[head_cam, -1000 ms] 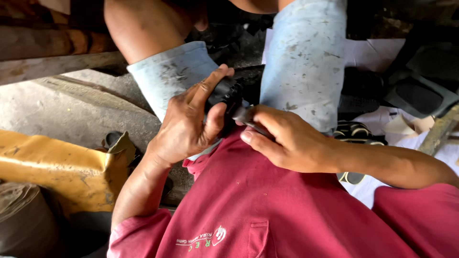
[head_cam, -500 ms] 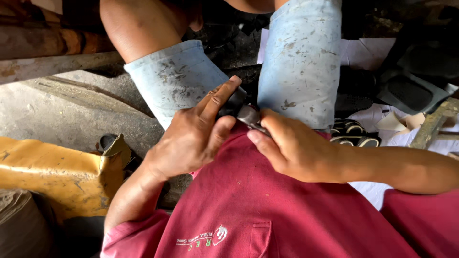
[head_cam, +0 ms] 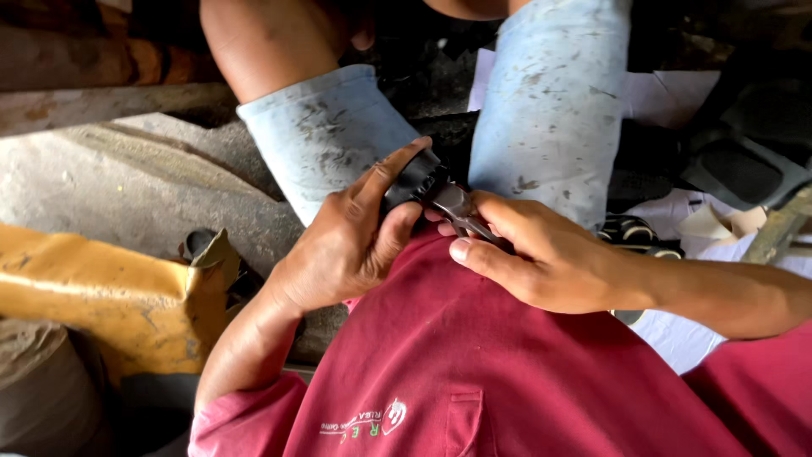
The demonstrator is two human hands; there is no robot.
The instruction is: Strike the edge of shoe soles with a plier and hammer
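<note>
My left hand [head_cam: 351,237] grips a small black piece, likely leather or rubber [head_cam: 412,179], held against my chest between my knees. My right hand [head_cam: 541,254] is closed on a metal plier-like tool [head_cam: 461,211] whose jaws meet the black piece. Both hands touch each other just above my red shirt [head_cam: 474,364]. Most of the black piece is hidden by my left fingers. My legs in stained pale blue shorts [head_cam: 550,101] frame the hands.
A folded yellow-tan sheet [head_cam: 93,296] lies on the concrete floor at left. Wooden beams [head_cam: 93,101] run along the upper left. White paper pieces [head_cam: 668,89], dark shoe-sole shapes [head_cam: 744,169] and small scraps lie at right.
The view has shifted slightly; both hands stay together on the black piece. The left thumb and forefinger have stretched further over it and the tool has turned a little.
</note>
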